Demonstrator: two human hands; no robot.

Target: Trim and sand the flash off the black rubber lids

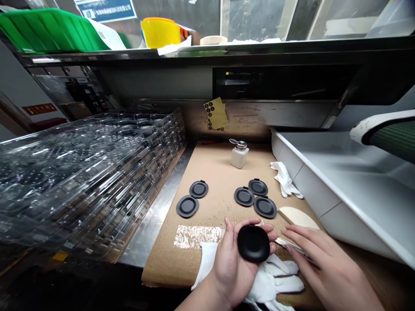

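My left hand [233, 268] is palm up with a black rounded lid [253, 243] lying on its palm and fingers. To its right, my right hand [327, 259] has its fingers close together over a thin metal tool [293, 247], which looks pinched under the thumb. White gloves [272, 280] lie beneath and between the hands. Farther up the cardboard sheet [217, 168] are several dark oval pieces: two touching at the left [187, 206] and three grouped at the right [265, 207]. A cream half-round pad [298, 217] lies just beyond my right hand.
Stacked clear plastic trays [129, 172] fill the left side. A white pump bottle [239, 156] stands at the back of the cardboard. Another white glove [284, 178] lies beside a large white bin [311, 172] on the right. A shelf holds a green basket [55, 32] and yellow container [160, 33].
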